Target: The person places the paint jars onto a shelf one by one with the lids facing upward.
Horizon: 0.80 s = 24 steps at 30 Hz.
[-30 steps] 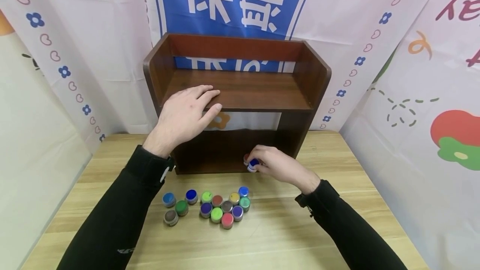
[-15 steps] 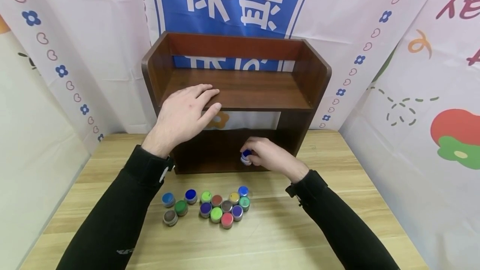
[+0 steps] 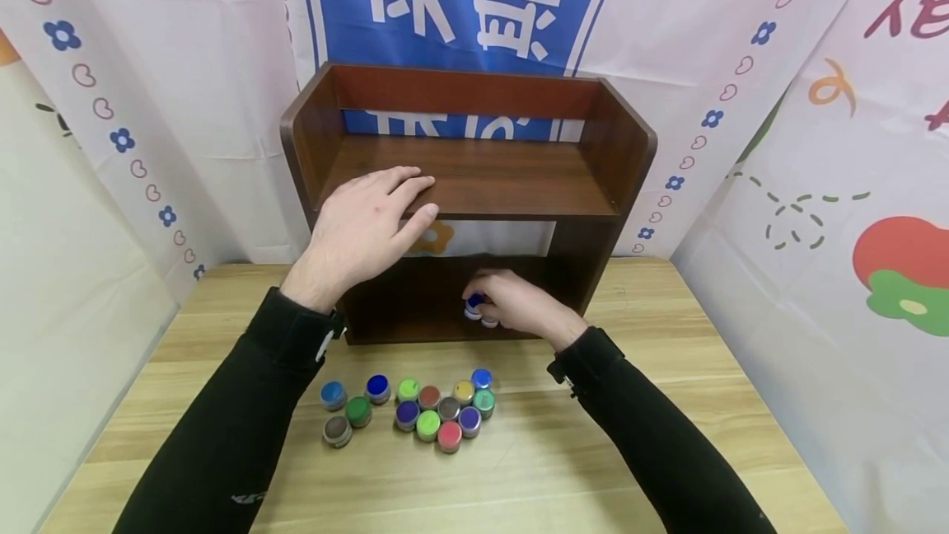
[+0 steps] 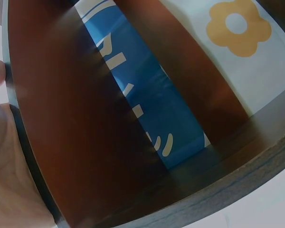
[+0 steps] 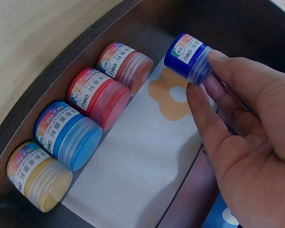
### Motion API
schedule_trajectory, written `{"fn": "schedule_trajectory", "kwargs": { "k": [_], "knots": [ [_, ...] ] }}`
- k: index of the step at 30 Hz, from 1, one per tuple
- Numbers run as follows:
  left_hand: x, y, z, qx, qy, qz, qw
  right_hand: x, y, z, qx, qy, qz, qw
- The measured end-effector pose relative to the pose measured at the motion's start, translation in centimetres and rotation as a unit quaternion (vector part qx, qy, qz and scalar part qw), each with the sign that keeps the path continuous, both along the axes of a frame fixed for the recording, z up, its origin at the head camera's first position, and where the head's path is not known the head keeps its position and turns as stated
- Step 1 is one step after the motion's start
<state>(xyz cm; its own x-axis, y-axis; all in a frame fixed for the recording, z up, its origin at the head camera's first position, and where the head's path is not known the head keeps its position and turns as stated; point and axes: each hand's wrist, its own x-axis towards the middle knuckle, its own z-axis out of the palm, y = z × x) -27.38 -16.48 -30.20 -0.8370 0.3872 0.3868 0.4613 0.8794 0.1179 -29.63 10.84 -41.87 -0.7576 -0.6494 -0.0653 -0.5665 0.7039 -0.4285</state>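
Note:
My right hand [image 3: 522, 305] pinches a small dark-blue paint jar [image 5: 183, 53] by its clear lid, inside the lower compartment of a dark brown wooden shelf [image 3: 474, 203]. In the right wrist view several jars stand in a row on that compartment's board: yellow [image 5: 35, 175], light blue [image 5: 66, 135], red [image 5: 97, 97] and brownish red [image 5: 124, 66]. The held jar is beyond the brownish-red end of the row; whether it touches the board is unclear. My left hand [image 3: 363, 225], fingers extended, rests on the upper board at its left front.
On the wooden table [image 3: 578, 452] in front of the shelf stand several more jars, among them a pink one [image 3: 449, 437], a dark-green one [image 3: 359, 411] and a grey-brown one [image 3: 337, 431]. Printed cloth [image 3: 741, 147] hangs behind and at the sides.
My right hand has carried the dark-blue jar leftward and slightly deeper into the lower compartment, past the brownish-red jar. The left hand and the table jars have stayed put.

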Motion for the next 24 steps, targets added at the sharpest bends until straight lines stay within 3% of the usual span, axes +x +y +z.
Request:
{"fn": "schedule_trajectory", "kwargs": {
  "k": [8,16,24],
  "knots": [
    [0.1,0.0,0.0,-0.001,-0.001,0.0,1.0,-0.7,-0.9,-1.1,0.034,0.042,0.015,0.9984],
    [0.0,0.1,-0.1,-0.001,-0.002,0.0,1.0,-1.1,-1.1,-2.4,0.045,0.043,0.016,0.998],
    [0.0,0.1,-0.1,0.0,0.004,-0.001,1.0,-1.1,-1.1,-2.9,0.057,0.075,0.044,0.9946]
  ]
}}
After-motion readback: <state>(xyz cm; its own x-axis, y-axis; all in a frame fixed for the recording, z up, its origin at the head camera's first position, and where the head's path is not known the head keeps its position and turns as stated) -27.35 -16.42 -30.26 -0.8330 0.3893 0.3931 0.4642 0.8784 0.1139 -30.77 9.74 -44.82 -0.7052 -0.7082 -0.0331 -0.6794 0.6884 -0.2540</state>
